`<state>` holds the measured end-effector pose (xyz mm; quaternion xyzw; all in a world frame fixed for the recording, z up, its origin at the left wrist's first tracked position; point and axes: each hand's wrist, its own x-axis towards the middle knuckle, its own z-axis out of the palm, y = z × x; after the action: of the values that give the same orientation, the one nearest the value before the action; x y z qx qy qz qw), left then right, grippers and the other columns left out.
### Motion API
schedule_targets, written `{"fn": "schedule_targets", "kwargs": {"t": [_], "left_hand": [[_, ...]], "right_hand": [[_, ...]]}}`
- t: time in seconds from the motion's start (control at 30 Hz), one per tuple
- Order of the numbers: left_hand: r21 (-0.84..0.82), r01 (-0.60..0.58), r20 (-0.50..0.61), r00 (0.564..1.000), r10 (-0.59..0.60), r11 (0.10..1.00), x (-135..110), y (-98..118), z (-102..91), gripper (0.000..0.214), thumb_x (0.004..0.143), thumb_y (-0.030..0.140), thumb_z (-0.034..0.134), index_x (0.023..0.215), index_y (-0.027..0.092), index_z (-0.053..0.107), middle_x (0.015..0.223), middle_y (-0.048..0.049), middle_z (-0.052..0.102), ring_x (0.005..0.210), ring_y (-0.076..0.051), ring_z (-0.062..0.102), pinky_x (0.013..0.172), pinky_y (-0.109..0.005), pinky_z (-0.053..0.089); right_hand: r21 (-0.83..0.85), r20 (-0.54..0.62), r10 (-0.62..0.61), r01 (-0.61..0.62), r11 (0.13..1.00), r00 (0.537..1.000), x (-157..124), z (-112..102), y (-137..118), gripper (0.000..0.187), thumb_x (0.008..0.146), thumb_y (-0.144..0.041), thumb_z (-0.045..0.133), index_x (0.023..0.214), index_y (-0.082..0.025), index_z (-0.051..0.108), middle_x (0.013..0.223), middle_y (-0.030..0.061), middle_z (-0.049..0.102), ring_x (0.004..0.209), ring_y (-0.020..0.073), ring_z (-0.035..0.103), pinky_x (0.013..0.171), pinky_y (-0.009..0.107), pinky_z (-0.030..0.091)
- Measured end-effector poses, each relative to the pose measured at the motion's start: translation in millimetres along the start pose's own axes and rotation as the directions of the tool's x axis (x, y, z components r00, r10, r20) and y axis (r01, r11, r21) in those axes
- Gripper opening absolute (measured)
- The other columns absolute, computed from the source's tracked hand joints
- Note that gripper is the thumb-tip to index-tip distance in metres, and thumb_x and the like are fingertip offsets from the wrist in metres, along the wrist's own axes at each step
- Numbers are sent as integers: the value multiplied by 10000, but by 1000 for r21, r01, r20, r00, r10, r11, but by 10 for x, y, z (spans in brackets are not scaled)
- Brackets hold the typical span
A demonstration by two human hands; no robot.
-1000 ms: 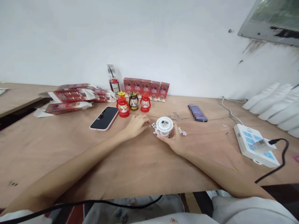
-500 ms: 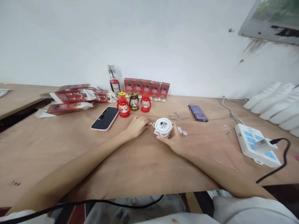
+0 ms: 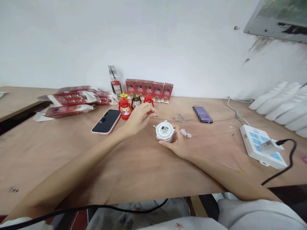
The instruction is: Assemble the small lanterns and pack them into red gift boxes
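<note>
My right hand [image 3: 177, 145] is closed around the side of a round white plastic piece [image 3: 165, 130]; a dark and metal part shows in its top centre. Raised above the table, my left hand [image 3: 141, 116] pinches a tiny item at its fingertips, too small to name. Small pale discs [image 3: 154, 126] lie just left of the white piece. Flat white plastic bits [image 3: 185, 133] sit beyond my right fingers. Bent metal wires [image 3: 178, 118] are further back. Behind my left hand stand miniature lanterns: a red one [image 3: 125, 109], a black-and-gold one [image 3: 135, 101] and others.
Red printed boxes [image 3: 153, 91] stand along the wall beside a bottle [image 3: 116, 85]. Flattened cartons [image 3: 72, 99] lie at the left, near a phone [image 3: 106, 121]. Another phone-like item [image 3: 202, 114], partly blurred out, lies back right. A power strip [image 3: 262, 147] with a plugged-in charger occupies the right.
My left hand has lifted off the table from beside the small discs and now pinches something tiny. My right hand still holds the round white piece.
</note>
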<state>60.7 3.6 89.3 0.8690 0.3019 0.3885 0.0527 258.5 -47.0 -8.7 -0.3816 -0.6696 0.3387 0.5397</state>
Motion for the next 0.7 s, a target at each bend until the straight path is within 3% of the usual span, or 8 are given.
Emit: {"fn": "schedule_targets", "kwargs": {"t": [0.1, 0.23, 0.47, 0.7], "left_hand": [[-42, -112, 130, 985, 116, 993, 39, 235, -167, 225, 949, 304, 439, 873, 184, 614, 874, -45, 590, 862, -177, 526, 781, -294, 381], [32, -186, 235, 956, 174, 982, -3, 357, -153, 293, 967, 329, 397, 887, 196, 646, 856, -43, 554, 856, -190, 494, 782, -315, 333], [55, -183, 294, 942, 160, 982, -41, 300, -20, 288, 969, 313, 394, 917, 197, 652, 865, -41, 553, 830, -182, 479, 742, -308, 305], [70, -186, 268, 950, 161, 980, -41, 316, -17, 276, 958, 333, 430, 907, 194, 664, 841, -41, 563, 831, -183, 500, 758, -317, 327]], "right_hand": [[-41, 11, -15, 15, 999, 1000, -8, -12, -21, 554, 661, -374, 795, 1098, -264, 473, 1108, 35, 590, 1033, 210, 573, 943, 397, 445], [-50, 34, -22, 24, 998, 999, -18, -8, -20, 561, 667, -377, 791, 1110, -255, 470, 1087, 35, 590, 984, 200, 579, 894, 378, 469], [-33, 44, -56, 58, 998, 997, -21, 7, -8, 528, 677, -362, 787, 1093, -262, 477, 1048, 20, 583, 945, 181, 583, 858, 348, 487], [-55, 55, -71, 74, 996, 996, -22, -11, -18, 532, 690, -347, 781, 1107, -281, 458, 1056, 16, 573, 948, 187, 569, 863, 367, 471]]}}
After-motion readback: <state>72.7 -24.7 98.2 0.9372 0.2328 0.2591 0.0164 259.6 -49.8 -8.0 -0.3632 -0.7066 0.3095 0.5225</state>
